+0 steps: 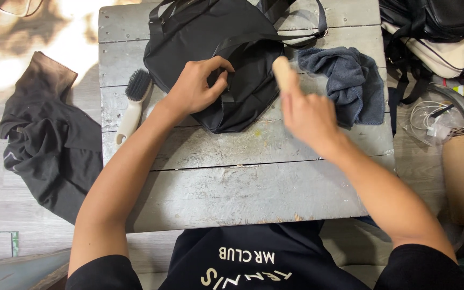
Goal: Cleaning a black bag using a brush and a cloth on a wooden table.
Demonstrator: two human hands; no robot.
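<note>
Black cloth [44, 145], a crumpled garment, lies on the floor at the far left, off the edge of the grey wooden table [243, 188]. On the table's left part a brush [134, 104] with dark bristles and a pale handle rests untouched, bristles up the table and handle angled down toward the person.

Next comes the left hand [197, 86], its forearm reaching up from the lower left. The fingers are curled and the thumb meets the fingertips, pinching a fold or seam of the black bag [226, 59], which lies across the upper middle of the table with its straps trailing to the top edge. The lower corner of the bag points down toward the person.

Just right of the bag is the right hand [307, 110], blurred by motion, closed around a pale, rounded handle-like object [283, 72] whose tip is near the bag's right side; whether it touches the fabric cannot be told. Beyond it a grey-blue towel [347, 83] sits bunched on the table, apart from both hands.

As a judgement, the work on the bag looks under way and not finished: the bag is held taut, the tool is in hand, and the towel lies unused.
</note>
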